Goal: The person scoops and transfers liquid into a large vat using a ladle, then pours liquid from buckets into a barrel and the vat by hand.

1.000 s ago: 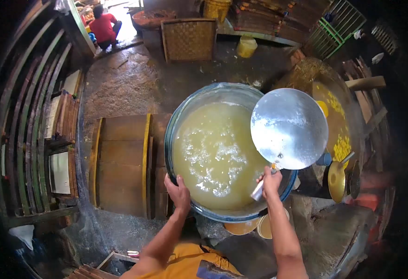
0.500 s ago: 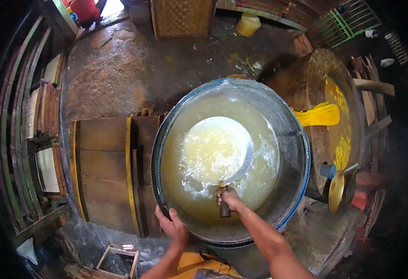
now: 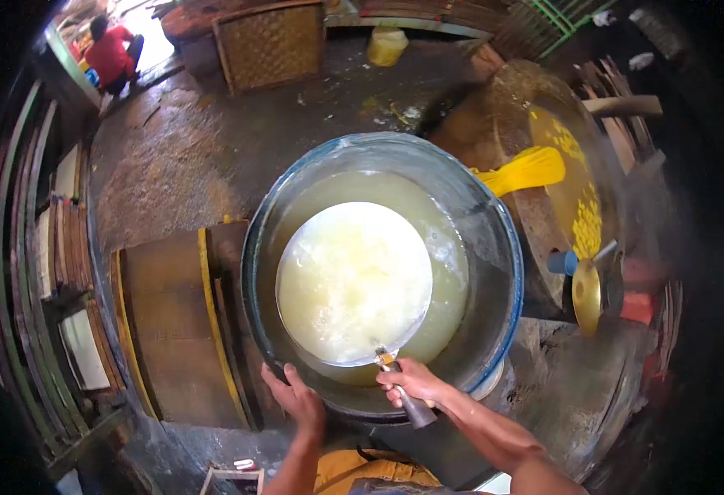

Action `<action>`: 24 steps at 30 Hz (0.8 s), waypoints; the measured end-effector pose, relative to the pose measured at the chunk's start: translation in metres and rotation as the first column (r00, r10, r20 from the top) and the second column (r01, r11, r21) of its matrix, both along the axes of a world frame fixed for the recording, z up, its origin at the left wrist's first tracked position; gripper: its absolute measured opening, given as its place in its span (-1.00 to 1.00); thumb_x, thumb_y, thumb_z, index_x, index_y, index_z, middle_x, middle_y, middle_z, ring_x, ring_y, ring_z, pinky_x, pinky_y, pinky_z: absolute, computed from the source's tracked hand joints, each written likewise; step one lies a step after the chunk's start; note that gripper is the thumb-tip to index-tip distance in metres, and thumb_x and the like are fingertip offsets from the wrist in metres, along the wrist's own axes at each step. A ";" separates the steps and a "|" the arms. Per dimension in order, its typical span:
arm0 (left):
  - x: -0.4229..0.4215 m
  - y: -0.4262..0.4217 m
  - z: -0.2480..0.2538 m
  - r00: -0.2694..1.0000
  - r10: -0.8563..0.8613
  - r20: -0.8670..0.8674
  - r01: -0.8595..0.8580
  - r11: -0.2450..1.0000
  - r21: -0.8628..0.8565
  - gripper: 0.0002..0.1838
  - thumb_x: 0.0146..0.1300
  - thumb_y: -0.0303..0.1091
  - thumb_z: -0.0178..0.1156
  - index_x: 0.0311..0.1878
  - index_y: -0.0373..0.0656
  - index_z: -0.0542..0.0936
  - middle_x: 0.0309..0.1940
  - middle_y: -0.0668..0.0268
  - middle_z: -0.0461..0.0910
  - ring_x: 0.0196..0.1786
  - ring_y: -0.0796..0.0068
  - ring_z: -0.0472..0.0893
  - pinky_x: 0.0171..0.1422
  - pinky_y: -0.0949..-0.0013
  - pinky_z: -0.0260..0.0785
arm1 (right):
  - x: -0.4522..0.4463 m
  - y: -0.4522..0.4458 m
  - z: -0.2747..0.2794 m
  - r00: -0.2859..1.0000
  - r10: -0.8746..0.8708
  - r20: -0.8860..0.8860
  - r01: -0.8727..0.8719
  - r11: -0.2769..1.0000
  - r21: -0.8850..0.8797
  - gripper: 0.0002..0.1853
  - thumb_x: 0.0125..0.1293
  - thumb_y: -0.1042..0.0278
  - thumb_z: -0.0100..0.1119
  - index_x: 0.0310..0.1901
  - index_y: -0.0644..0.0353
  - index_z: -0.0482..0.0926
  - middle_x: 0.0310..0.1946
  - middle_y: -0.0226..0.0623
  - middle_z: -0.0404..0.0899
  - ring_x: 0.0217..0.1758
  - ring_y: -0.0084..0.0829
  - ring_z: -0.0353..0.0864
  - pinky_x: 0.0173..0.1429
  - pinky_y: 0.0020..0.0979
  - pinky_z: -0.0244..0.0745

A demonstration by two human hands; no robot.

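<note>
A big round tub (image 3: 494, 247) with a blue rim holds cloudy yellowish liquid (image 3: 449, 301). Inside it, a wide round metal pan (image 3: 354, 280) is full of pale, frothy liquid. My right hand (image 3: 411, 384) is closed around the pan's dark handle (image 3: 417, 410), over the near side of the tub. At the tub's near-left rim is my left hand (image 3: 298, 398), its fingers apart and its palm against the outside of the rim, holding nothing.
Left of the tub stands a wooden chest (image 3: 164, 322). On the right are a yellow broom-like bundle (image 3: 531, 171), a blue cup (image 3: 562, 262), a golden ladle (image 3: 586, 297) and a basin with yellow pieces (image 3: 586, 227). A person in red (image 3: 110, 58) squats at the far left.
The pan came down from above the tub's right side into the liquid, and now sits full and higher toward me. My left hand has stayed at the rim. The camera view has shifted.
</note>
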State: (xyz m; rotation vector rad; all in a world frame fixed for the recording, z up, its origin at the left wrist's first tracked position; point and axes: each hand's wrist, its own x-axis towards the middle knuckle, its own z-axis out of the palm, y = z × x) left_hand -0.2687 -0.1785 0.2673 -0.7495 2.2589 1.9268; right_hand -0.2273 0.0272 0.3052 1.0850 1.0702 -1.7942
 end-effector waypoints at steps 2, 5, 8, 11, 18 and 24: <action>0.001 0.002 0.000 1.000 0.026 0.003 -0.026 1.000 -0.014 -0.51 0.45 -0.33 -0.09 0.34 -0.39 0.15 0.18 0.07 0.34 0.17 0.30 0.35 0.31 0.31 0.14 | 0.023 0.005 0.025 0.998 -0.057 -0.037 0.058 0.998 0.040 -0.82 0.27 0.46 0.18 -0.30 0.24 0.33 -0.52 -0.39 0.35 -0.62 -0.58 0.37 -0.57 -0.44 0.36; 0.004 -0.004 -0.014 1.000 0.013 0.000 -0.013 0.998 0.063 -0.49 0.46 -0.31 -0.10 0.35 -0.40 0.13 0.20 0.06 0.33 0.19 0.29 0.35 0.31 0.28 0.15 | 0.067 0.014 0.068 0.990 -0.127 -0.062 0.133 0.986 0.103 -0.84 0.30 0.45 0.16 -0.29 0.23 0.35 -0.52 -0.41 0.34 -0.60 -0.60 0.35 -0.56 -0.46 0.34; 0.003 -0.002 -0.012 0.999 0.050 0.001 -0.050 0.987 0.153 -0.52 0.43 -0.34 -0.07 0.31 -0.40 0.17 0.11 0.00 0.41 0.05 0.26 0.45 0.17 0.23 0.30 | 0.124 0.023 0.105 0.979 -0.183 -0.090 0.189 0.980 0.068 -0.87 0.31 0.44 0.13 -0.27 0.22 0.36 -0.52 -0.43 0.34 -0.59 -0.62 0.33 -0.55 -0.49 0.33; 0.003 -0.011 -0.018 0.994 -0.090 -0.060 0.100 0.974 0.204 -0.52 0.42 -0.26 -0.09 0.26 -0.41 0.20 0.10 -0.02 0.40 0.04 0.24 0.45 0.13 0.22 0.33 | 0.203 0.029 0.116 0.971 -0.208 -0.122 0.216 0.974 0.061 -0.86 0.33 0.36 0.11 -0.33 0.21 0.43 -0.57 -0.41 0.41 -0.61 -0.59 0.40 -0.53 -0.49 0.38; -0.010 -0.042 -0.061 0.921 -0.339 -0.191 0.307 0.934 -0.181 -0.50 0.44 -0.16 -0.15 0.08 -0.50 0.47 -0.11 -0.03 0.55 -0.19 0.24 0.48 0.03 0.20 0.38 | 0.393 0.031 0.148 0.807 -0.582 -0.099 0.590 0.794 0.149 -0.83 0.33 0.46 0.06 -0.44 0.24 0.43 -0.62 -0.37 0.42 -0.64 -0.56 0.44 -0.55 -0.48 0.45; 0.054 -0.049 -0.134 0.887 -0.348 -0.303 0.292 0.932 -0.215 -0.50 0.44 -0.12 -0.19 -0.02 -0.40 0.56 -0.16 -0.01 0.61 -0.18 0.09 0.53 -0.02 0.17 0.38 | 0.593 0.033 0.130 0.745 -0.631 -0.217 0.665 0.679 0.310 -0.84 0.22 0.51 0.07 -0.51 0.30 0.47 -0.67 -0.32 0.40 -0.63 -0.47 0.44 -0.51 -0.41 0.41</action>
